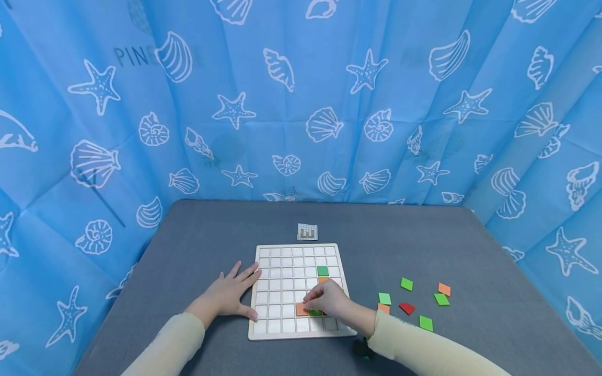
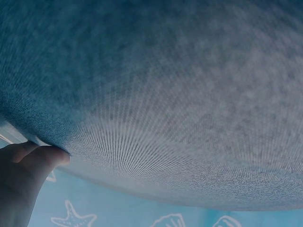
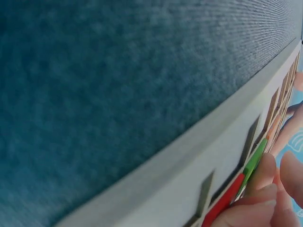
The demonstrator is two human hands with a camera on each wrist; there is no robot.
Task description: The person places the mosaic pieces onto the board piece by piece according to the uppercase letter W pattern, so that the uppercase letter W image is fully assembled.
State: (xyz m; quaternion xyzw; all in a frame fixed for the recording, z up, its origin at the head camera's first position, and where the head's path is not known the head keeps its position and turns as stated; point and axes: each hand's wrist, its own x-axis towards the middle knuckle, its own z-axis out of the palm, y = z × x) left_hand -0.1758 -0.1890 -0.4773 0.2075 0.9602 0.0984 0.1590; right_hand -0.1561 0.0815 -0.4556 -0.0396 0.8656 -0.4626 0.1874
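Note:
A white gridded board [image 1: 281, 300] lies flat on the table. My left hand [image 1: 228, 294] is spread at its left edge, fingertips and thumb on the rim; the left wrist view shows only part of that hand [image 2: 28, 175]. My right hand [image 1: 331, 298] is over the lower right of the grid, thumb and forefinger right at an orange tile [image 1: 302, 309]. Beside that tile, partly under the fingers, are a green tile [image 3: 255, 158] and a red tile [image 3: 226, 198]. Nothing shows between thumb and forefinger. Higher up sit a green tile [image 1: 322, 271] and a half-covered orange tile [image 1: 323, 280].
Right of the board lie loose tiles: several green tiles [image 1: 425, 323], two orange tiles [image 1: 444, 289] and a red piece [image 1: 407, 308]. A small pattern card [image 1: 308, 232] lies behind the board. Below the right wrist is a dark object [image 1: 362, 349]. A blue curtain [image 1: 301, 104] surrounds the grey table [image 1: 226, 224].

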